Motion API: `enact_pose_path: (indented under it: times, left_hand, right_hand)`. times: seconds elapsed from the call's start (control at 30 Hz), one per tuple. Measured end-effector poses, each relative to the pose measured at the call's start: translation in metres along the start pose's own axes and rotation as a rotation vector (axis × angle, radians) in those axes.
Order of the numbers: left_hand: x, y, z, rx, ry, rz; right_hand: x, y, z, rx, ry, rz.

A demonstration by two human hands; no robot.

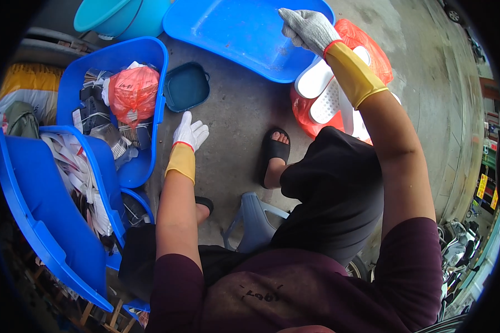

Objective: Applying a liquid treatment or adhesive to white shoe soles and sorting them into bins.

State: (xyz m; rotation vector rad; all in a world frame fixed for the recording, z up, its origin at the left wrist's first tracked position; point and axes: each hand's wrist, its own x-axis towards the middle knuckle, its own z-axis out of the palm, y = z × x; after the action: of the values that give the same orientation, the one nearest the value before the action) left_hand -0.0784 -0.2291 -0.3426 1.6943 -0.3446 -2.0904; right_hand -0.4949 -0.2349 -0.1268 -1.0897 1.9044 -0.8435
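Note:
White knit gloves with yellow cuffs cover both hands. My left hand [190, 131] hangs over the concrete floor, just below a small dark teal basin [187, 87]; its fingers are apart and it holds nothing. Raised at the far right, my right hand [310, 32] is above the edge of a wide blue tray [233, 34]. Its fingers are curled together, and anything between them is too small or hidden to make out. Below my right forearm, white perforated clogs [323, 105] lie on a red plastic bag [301, 111].
Left stands a blue bin [160, 72] with a red bagged bundle [132, 91] and packets. Nearer are another blue bin [44, 194] and white strips [75, 161]. A turquoise bucket [100, 16] is far left. A grey plastic stool [254, 222] stands by my legs.

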Motion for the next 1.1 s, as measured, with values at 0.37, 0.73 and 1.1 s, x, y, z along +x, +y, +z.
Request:
enact_pose_path:
  times: [0.37, 0.73, 1.1]
  left_hand:
    - [0.102, 0.012, 0.002, -0.289, 0.112, -0.017]
    - [0.117, 0.021, -0.017, -0.214, 0.239, 0.111]
    - [0.128, 0.012, -0.024, -0.240, 0.342, 0.191]
  right_hand:
    - [-0.160, 0.135, -0.124, -0.295, 0.431, 0.305]
    - [-0.163, 0.220, -0.070, -0.605, 0.351, 0.111]
    - [-0.153, 0.191, -0.050, -0.763, 0.287, 0.117]
